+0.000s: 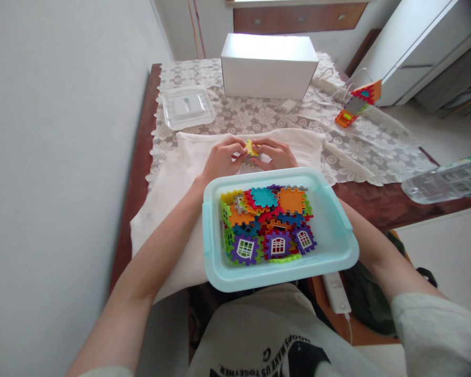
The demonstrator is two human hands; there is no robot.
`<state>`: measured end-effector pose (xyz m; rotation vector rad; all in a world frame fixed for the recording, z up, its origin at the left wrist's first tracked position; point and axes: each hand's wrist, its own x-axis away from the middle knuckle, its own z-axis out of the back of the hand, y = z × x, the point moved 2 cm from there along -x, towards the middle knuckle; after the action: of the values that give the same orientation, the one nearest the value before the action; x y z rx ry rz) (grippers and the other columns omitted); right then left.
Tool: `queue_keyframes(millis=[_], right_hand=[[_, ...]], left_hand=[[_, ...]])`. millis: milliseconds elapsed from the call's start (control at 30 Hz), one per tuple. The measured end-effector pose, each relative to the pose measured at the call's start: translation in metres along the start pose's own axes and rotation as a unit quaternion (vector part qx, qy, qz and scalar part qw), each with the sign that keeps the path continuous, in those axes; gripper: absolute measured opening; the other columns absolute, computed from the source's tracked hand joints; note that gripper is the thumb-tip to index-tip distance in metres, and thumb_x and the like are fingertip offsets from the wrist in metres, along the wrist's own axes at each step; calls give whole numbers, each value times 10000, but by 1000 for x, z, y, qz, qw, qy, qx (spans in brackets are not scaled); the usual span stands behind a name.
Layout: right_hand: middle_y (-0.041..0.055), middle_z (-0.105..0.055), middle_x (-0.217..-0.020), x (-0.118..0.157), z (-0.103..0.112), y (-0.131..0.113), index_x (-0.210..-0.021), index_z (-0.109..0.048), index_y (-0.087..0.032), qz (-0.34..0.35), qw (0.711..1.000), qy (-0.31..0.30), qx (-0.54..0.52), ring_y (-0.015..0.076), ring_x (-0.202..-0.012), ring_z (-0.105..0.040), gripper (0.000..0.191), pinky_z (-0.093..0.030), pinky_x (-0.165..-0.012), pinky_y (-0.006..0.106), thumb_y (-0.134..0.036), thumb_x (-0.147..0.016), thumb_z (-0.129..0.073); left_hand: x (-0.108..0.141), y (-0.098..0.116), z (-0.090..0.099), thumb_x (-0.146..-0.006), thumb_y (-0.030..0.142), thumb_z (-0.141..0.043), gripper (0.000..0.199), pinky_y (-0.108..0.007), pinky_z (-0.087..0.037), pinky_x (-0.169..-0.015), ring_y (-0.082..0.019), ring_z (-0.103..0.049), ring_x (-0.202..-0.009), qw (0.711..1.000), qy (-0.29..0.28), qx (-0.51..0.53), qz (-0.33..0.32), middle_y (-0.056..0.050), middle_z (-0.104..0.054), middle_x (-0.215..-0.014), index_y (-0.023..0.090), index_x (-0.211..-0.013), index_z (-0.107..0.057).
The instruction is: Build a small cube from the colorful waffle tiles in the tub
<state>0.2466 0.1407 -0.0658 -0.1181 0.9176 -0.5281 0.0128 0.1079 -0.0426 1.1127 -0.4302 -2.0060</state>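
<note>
Both of my hands meet over the white cloth, just beyond the far rim of a light-blue tub [337,251]. Between them is a yellow interlocking tile [251,148], with what looks like a greyish piece under it. My left hand [224,157] is closed on the tile's left side, fingertips pinching its edge. From the right, my right hand [277,155] grips the same tile with thumb and fingers. The tub holds a heap of notched plastic tiles, among them an orange tile [291,200], a teal tile [264,197] and purple window tiles [278,245].
A white box [269,73] stands at the table's back, with a clear plastic lid [188,107] to its left. At right are a small tile house [359,103] and a plastic bottle [447,180]. A wall [63,131] runs along the left side.
</note>
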Motion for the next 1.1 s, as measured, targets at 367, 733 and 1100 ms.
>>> queue_keyframes(millis=[367, 733, 1100], right_hand=[[150, -851, -1342, 1, 2, 6, -1256, -795, -261, -36, 998, -58, 1, 362, -1202, -865, 343, -736, -953, 547, -543, -1062, -786], [60, -841, -1405, -6, 13, 8, -1193, -837, -471, -145, 974, -57, -163, 391, -1324, -808, 508, -675, -1155, 666, -607, -738, -1017], [49, -829, -1428, -3, 4, 16, -1242, -855, -467, -207, 954, -79, -204, 352, -1140, -817, 521, -725, -982, 642, -493, -729, -945]], left_hand=[[-2, -1, 0, -993, 378, -783, 100, -498, -631, -757, -341, -795, -946, 991, -6, -135, -16, -69, -858, -1045, 347, -994, -877], [5, 4, 0, -950, 395, -823, 441, -492, -681, -846, -339, -818, -1125, 991, -38, -125, 7, -98, -804, -1422, 318, -1381, -774], [4, -1, -2, -970, 448, -865, 439, -514, -694, -1123, -320, -811, -1327, 999, -36, -1, -7, -118, -822, -1485, 269, -1361, -771]])
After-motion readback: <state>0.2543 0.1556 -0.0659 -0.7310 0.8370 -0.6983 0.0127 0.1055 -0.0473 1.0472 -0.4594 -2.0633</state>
